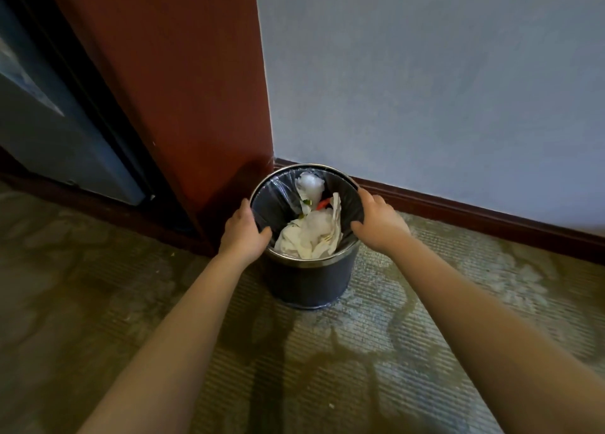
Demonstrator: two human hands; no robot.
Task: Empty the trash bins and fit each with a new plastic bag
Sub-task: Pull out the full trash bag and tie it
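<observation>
Trash bin (307, 283): small, round, dark-walled, with a bright metal rim (309, 263). It stands upright on the patterned carpet (425, 335) in a corner, just beside a red-brown panel (183, 89) on its left and near the pale blue wall (425, 73) and dark skirting board (458, 211) behind it. Plastic bag (271, 204): clear, fitted inside the bin, its film visible against the inner wall and reaching up to the rim. Contents: crumpled white tissue (311, 234) fills the near half and rises close to rim level, a second white wad (310, 183) lies at the far side, and a small red scrap (324, 203) and bits of green show between them. Left hand (244, 234): set on the left side of the rim, fingers curled down the outside, thumb laid over the near inner edge, so the grip is closed round the rim. Right hand (379, 224): set on the right side of the rim, fingers bent over the far right edge, thumb pointing inward over the near right edge, the grip likewise closed round the rim. Whether either grip also pinches the bag's edge cannot be told. Both forearms are bare and reach in from the lower corners of the view. A dark blue surface in a black frame (49, 122) stands at far left, well apart from the bin.
</observation>
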